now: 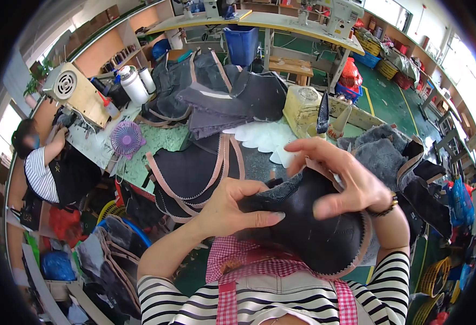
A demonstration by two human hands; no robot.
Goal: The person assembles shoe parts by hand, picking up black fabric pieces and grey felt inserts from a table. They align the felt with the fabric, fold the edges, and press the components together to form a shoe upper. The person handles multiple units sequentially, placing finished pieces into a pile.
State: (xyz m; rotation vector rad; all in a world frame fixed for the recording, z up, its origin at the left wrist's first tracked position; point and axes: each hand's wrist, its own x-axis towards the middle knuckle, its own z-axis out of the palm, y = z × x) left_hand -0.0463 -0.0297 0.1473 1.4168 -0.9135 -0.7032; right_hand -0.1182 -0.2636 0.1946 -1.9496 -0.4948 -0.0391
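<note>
Close before me is a black leather boot upper point(308, 227) with grey fleece lining and a pinkish zigzag-cut edge. My left hand point(238, 203) grips its fleece-lined upper edge, thumb on the leather and fingers behind it. Over the right side of the piece, my right hand point(338, 176) has its fingers spread and curved, thumb well apart; whether it touches the leather I cannot tell. Flat black pieces with pinkish trim point(189, 168) lie on the bench left of the hands. Beyond the hands are white scalloped sheets point(265, 138).
A pile of dark fleece-lined pieces point(211, 92) fills the far bench. A cream machine point(303, 105) stands just beyond my right hand, grey fleece pieces point(379, 146) to its right. A purple fan point(127, 139) and white flask point(133, 85) sit left. Another person point(43, 168) works at far left.
</note>
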